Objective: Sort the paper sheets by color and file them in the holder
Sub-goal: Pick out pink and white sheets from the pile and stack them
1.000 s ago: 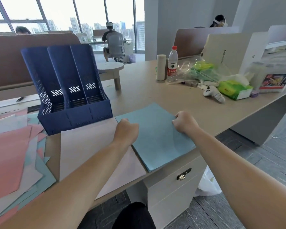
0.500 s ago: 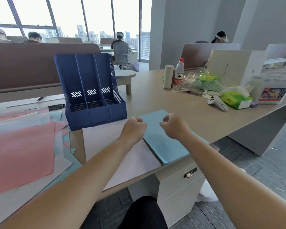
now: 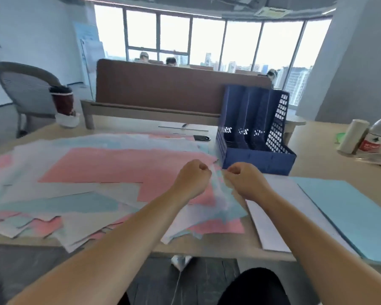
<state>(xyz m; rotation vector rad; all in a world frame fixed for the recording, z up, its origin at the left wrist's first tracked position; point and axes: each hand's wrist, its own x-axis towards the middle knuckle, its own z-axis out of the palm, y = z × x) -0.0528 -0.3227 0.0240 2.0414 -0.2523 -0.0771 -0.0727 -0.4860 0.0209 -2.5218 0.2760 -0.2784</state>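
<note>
A loose spread of pink, blue and white paper sheets (image 3: 97, 172) covers the left half of the desk. My left hand (image 3: 193, 180) and my right hand (image 3: 243, 182) are side by side over its right edge, both curled. Between them a thin whitish sheet (image 3: 218, 190) is lifted and blurred; my left hand pinches its top corner, and my right hand's grip on it is unclear. The dark blue three-slot file holder (image 3: 257, 155) stands just behind my right hand. A white sheet pile (image 3: 279, 208) and a blue sheet pile (image 3: 348, 216) lie to the right.
A brown divider panel (image 3: 174, 89) runs along the back of the desk. A water bottle (image 3: 376, 135) and a white roll (image 3: 352, 136) stand at the far right. A grey chair (image 3: 24, 91) is at the left. A pen (image 3: 184, 125) and a dark object (image 3: 201, 138) lie behind the sheets.
My view has swung left from the sorted blue and white piles to the mixed spread. Both hands moved left off the blue pile and now lift a thin sheet from the spread.
</note>
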